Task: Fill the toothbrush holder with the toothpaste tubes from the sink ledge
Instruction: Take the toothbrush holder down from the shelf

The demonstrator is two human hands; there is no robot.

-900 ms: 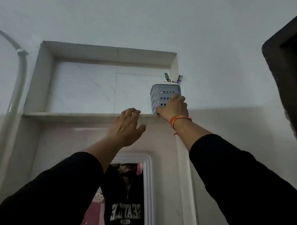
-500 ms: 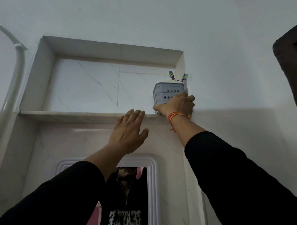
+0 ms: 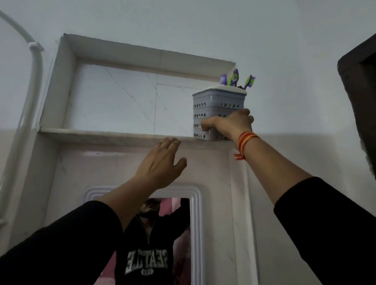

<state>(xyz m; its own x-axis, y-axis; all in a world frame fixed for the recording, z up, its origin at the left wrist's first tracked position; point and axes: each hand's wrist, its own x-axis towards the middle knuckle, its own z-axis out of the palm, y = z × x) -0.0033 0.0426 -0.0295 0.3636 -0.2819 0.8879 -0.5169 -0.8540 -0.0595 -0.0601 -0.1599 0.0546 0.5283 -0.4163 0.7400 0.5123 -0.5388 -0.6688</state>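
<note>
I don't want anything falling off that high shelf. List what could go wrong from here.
1. The toothbrush holder sits at the front right edge of the shelf, gripped low by the right hand alone; it could tip forward on lifting.
2. The toothbrushes stand loose above its rim and may spill if it tilts.
3. The left hand hangs open below the shelf, supporting nothing.

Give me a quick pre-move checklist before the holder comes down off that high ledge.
1. Right hand wrapped around the grey toothbrush holder: ok.
2. Holder upright on the marble ledge: ok.
3. Left hand free, open below the ledge: ok.
4. Purple-green items standing in the holder, secure: cannot tell.
5. Toothpaste tubes in sight: not ok.
</note>
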